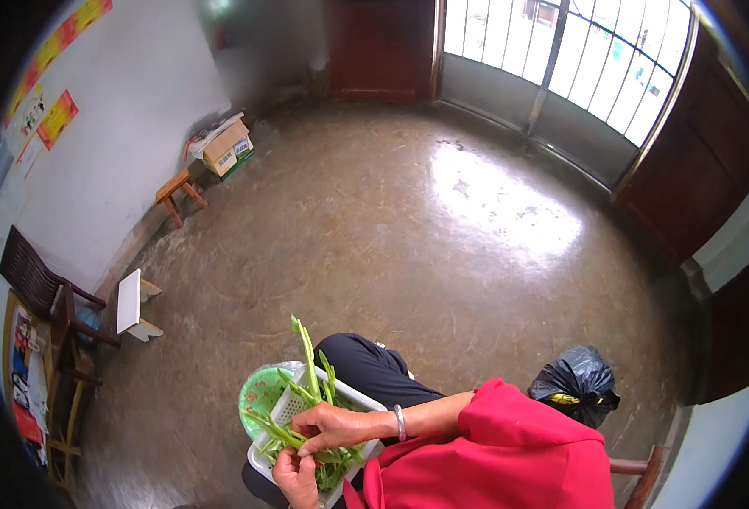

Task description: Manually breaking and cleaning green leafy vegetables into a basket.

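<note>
My right hand point(336, 425), with a bracelet at the wrist, grips long green leafy stems point(311, 372) over a white plastic basket point(365, 399) on my lap. My left hand point(296, 477) is just below it, its thumb and fingertips pinched together at the stems' near end. The fingers hide the exact spot where both hands meet. Loose green leaves point(331, 474) lie inside the perforated basket, partly under my hands. Beside the basket's far-left edge stands a green container point(257, 394) with red markings.
A knotted black plastic bag point(575, 385) sits on the floor to the right. Along the left wall are a white-topped stool point(130, 301), a dark slatted chair point(34, 273), a small wooden stool point(174, 186) and a cardboard box point(227, 149). A barred metal door point(543, 83) is at the back.
</note>
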`<state>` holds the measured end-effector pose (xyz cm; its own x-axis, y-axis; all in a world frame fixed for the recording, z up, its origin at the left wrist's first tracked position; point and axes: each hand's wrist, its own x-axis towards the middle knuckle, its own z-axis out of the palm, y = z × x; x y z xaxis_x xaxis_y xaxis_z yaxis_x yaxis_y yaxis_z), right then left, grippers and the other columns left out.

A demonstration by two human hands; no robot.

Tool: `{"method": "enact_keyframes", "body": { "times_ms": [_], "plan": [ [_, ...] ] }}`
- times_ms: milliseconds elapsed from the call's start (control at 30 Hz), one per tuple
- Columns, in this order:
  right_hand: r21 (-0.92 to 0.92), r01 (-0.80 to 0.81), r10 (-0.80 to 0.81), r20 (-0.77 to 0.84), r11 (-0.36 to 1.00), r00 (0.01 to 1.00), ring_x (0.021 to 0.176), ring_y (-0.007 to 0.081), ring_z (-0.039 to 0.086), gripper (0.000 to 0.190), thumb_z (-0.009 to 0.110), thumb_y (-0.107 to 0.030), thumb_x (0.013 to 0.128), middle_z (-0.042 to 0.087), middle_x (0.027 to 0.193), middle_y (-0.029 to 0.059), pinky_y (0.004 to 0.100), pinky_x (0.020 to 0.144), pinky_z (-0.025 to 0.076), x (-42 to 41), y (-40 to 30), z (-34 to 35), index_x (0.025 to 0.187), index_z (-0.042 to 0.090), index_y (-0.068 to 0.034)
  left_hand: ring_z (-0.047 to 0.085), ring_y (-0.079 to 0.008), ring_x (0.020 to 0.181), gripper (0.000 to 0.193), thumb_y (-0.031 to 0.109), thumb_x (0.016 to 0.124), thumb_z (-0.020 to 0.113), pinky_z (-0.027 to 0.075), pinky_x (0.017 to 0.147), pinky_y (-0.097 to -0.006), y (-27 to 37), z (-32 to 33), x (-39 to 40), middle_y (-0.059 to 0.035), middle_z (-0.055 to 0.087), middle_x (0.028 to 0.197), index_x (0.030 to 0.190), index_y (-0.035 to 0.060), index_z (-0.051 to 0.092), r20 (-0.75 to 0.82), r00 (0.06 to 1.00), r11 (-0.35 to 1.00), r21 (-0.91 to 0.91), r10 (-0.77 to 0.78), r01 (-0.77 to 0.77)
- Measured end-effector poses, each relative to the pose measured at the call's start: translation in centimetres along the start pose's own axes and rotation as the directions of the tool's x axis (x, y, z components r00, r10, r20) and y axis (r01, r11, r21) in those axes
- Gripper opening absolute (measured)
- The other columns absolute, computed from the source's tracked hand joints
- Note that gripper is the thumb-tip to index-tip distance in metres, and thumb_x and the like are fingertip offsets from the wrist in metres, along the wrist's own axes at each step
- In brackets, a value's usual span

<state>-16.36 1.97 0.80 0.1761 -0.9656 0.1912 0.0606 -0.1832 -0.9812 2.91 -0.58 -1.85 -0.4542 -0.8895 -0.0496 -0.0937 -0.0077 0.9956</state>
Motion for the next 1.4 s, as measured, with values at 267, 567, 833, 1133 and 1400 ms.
{"method": "enact_keyframes", "body": {
  "times_ms": [267,567,833,1133,1400],
  "plan": [
    [0.007,-0.123,0.121,0.094,0.992,0.988,0.061,0.0083,0.047,0.024,0.065,-0.022,0.083,0.050,0.066,0.0011,0.0271,0.052,0.039,0.2,0.0,-0.3,0.082,0.054,-0.002,0.050,-0.0098,0.076,0.029,0.023,0.081,0.058,0.041,0.068,-0.0239,2.5,0.4,-0.4,-0.0017,0.056,0.084,0.093,-0.0034,0.055,0.073,0.997,0.999,-0.005,-0.034,0.035],
    [0.370,-0.326,0.314,0.095,0.870,0.945,0.072,0.0087,0.057,0.022,0.056,-0.006,0.083,0.058,0.077,0.0019,0.0243,0.063,0.047,0.4,-1.1,-2.4,0.104,0.058,0.001,0.052,-0.0117,0.058,0.014,0.013,0.081,0.055,0.044,0.052,-0.0241,5.2,1.0,1.0,-0.0052,0.057,0.076,0.087,0.0008,0.055,0.352,0.928,0.740,-0.591,-0.121,0.321],
    [0.006,-0.217,0.216,0.101,0.976,0.971,0.067,0.0079,0.055,0.041,0.064,-0.025,0.085,0.059,0.082,0.0019,0.0216,0.055,0.044,0.7,-1.3,-1.7,0.114,0.053,0.002,0.050,-0.0059,0.062,0.012,0.011,0.084,0.057,0.042,0.056,-0.0199,5.0,-0.3,0.5,-0.0003,0.056,0.079,0.092,0.0025,0.056,0.171,0.977,0.885,-0.424,-0.131,0.193],
    [0.345,-0.332,0.361,-0.022,0.878,0.932,0.062,0.0071,0.055,0.029,0.065,-0.026,0.085,0.059,0.078,0.0030,0.0217,0.051,0.045,2.3,-1.1,-1.4,0.095,0.056,0.000,0.047,-0.0076,0.067,0.018,0.015,0.086,0.056,0.041,0.061,-0.0233,4.4,1.0,1.2,-0.0008,0.052,0.075,0.094,-0.0003,0.053,0.170,0.980,0.969,0.205,0.105,-0.139],
    [0.414,-0.190,0.219,-0.024,0.890,0.975,0.073,0.0070,0.059,0.016,0.063,-0.017,0.086,0.060,0.082,0.0007,0.0218,0.061,0.049,1.8,1.7,0.5,0.092,0.055,-0.005,0.042,-0.0070,0.054,0.016,0.017,0.093,0.044,0.033,0.047,-0.0244,0.8,1.6,0.1,0.0023,0.045,0.063,0.093,0.0036,0.053,-0.171,0.974,0.982,0.096,-0.147,0.164]
  ]
}}
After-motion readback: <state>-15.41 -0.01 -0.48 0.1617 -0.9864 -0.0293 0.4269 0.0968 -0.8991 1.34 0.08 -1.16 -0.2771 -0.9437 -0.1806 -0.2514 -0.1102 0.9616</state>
